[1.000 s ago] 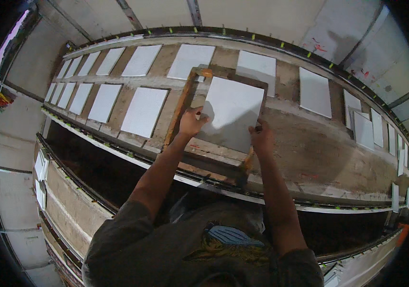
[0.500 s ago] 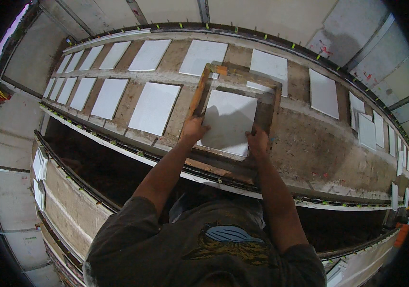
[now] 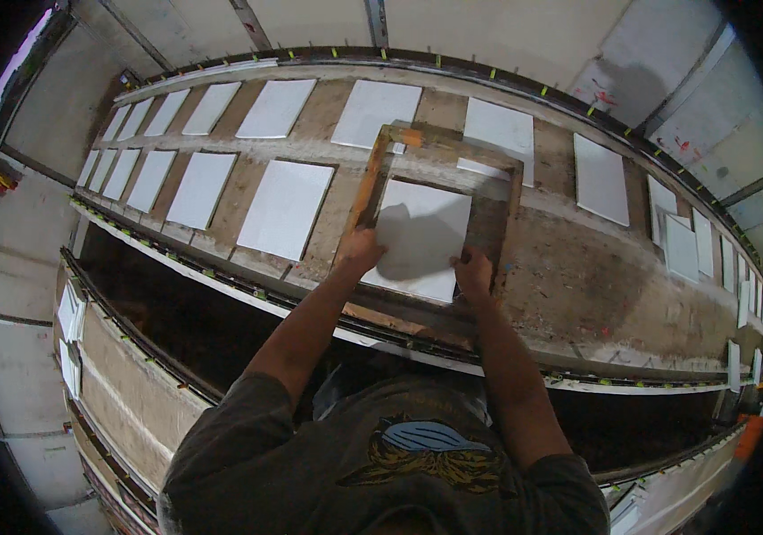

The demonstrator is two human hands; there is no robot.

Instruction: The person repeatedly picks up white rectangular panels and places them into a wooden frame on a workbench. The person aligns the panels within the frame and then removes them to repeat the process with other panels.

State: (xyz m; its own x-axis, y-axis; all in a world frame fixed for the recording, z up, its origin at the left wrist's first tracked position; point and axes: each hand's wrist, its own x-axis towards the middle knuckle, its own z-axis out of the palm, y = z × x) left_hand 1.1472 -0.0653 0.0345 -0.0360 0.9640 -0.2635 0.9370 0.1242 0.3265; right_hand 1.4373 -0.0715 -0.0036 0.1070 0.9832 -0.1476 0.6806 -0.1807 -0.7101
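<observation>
Near edge of a long brown table [image 3: 595, 294], middle stretch: an open rectangular wooden frame [image 3: 371, 181] with a flat white panel [image 3: 421, 234] inside it. Panel sits toward the frame's left bar; wider brown gap on its right. Shadow across much of its face.

Left hand [image 3: 361, 251] at the panel's left edge, low down, over the frame's left bar, fingertips reaching the white surface. Right hand [image 3: 473, 272] at the right edge, also low, fingers curled in close to the thumb. Hands set about a panel's width apart, one each side. Cannot tell whether the fingers grip the panel or only rest against its edges.

Frame's top bar crosses the lower part of a white board [image 3: 499, 129] in the far row; a strip of that board shows inside the frame. Nearest neighbour on the left: a near-row sheet [image 3: 286, 209], separate from the frame. Both rows run off leftward at spaced intervals. To the right, two overlapping slabs [image 3: 681, 247].

Below the table edge, a dark gap; lower left, a second table [image 3: 127, 388]. Pale wall [image 3: 488, 31] behind, red marks [image 3: 604, 96] toward the right. Person wears a dark short-sleeved shirt [image 3: 310, 477].
</observation>
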